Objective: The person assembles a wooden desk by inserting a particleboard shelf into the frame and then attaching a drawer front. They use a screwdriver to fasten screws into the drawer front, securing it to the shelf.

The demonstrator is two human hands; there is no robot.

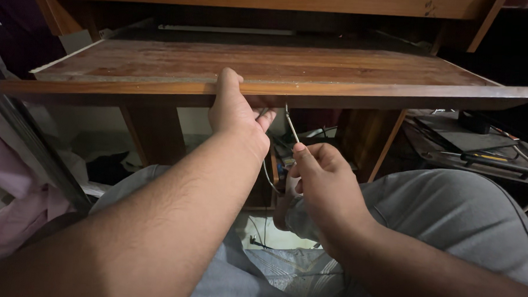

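The left hand [235, 109] is gripping the front edge of the pull-out wooden shelf [267, 69], fingers curled over it. The right hand [321, 188] is closed around a screwdriver [291, 125] (thin shaft angled up toward the shelf's underside), just below that edge.

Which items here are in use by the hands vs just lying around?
In use: left hand gripping the pull-out wooden shelf; right hand holding a screwdriver under its front edge.
Lying about: pink cloth, cables and flat dark device at right.
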